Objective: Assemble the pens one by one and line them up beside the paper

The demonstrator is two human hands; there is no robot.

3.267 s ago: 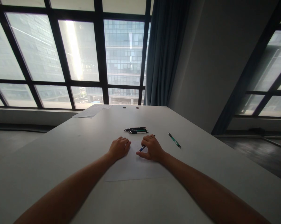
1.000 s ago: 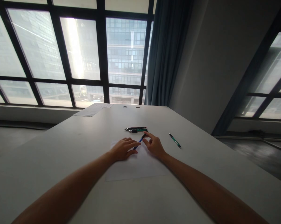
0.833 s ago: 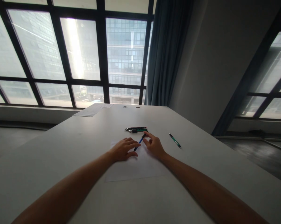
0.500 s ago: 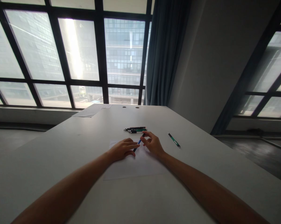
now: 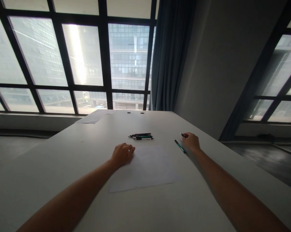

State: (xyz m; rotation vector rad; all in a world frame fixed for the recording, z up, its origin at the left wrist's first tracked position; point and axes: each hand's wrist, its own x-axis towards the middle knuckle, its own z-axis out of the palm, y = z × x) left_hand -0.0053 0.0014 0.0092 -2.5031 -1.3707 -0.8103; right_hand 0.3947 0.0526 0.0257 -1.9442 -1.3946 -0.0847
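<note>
Only a short dark tip of a pen (image 5: 182, 134) can be seen, poking out at the far side of the right hand (image 5: 192, 142); the fingers are curled around it, so the rest of its barrel is hidden and its colour cannot be made out. That hand is set down on the table (image 5: 63, 154), well to the right of the sheet of paper (image 5: 147, 167). Just beside it, on its left, a slim green pen (image 5: 180, 146) lies slantwise on the bare surface; whether it is touched by the hand cannot be told. The left hand (image 5: 122, 153) is laid at the paper's near-left edge with its fingers loosely folded, nothing being held. A small cluster of dark pens (image 5: 141, 136) is laid side by side just past the paper's far edge; their number is hard to count. The paper is thin, flat and rectangular, pale against the smooth matt grey tabletop. More sheets (image 5: 95, 116) are seen at the far end, small and indistinct.
</note>
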